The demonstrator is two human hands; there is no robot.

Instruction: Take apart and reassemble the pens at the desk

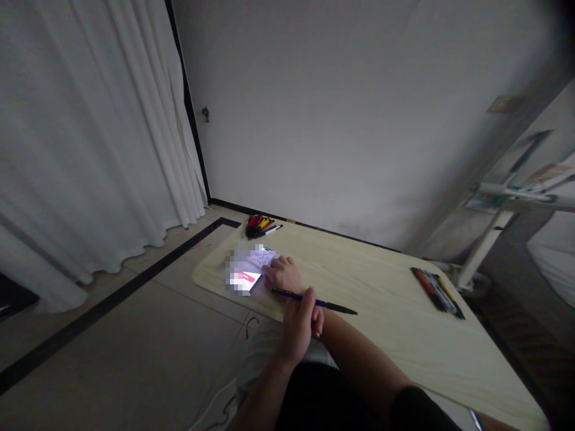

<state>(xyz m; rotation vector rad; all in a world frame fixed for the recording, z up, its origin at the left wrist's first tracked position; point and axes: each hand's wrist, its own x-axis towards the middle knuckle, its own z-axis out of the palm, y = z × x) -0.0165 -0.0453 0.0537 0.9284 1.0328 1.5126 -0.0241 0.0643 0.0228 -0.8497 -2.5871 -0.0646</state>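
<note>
In my left hand (299,323) is a blue pen (330,305) with dark ends, pinched by thumb and fingers and pointing to the right. My right arm crosses beyond it, and my right hand (285,276) rests at the right edge of a lit phone (257,269). Its fingers are partly spread over the screen and grip nothing. The phone lies on the pale wooden table (354,257); its left part is blurred out by pixel blocks, and a pink shape shows on the display.
A pile of coloured pens (259,226) lies at the table's far left corner. Another group of pens (435,290) sits on the right side. A white curtain (90,137) hangs at left, and a white metal frame (489,239) stands at right.
</note>
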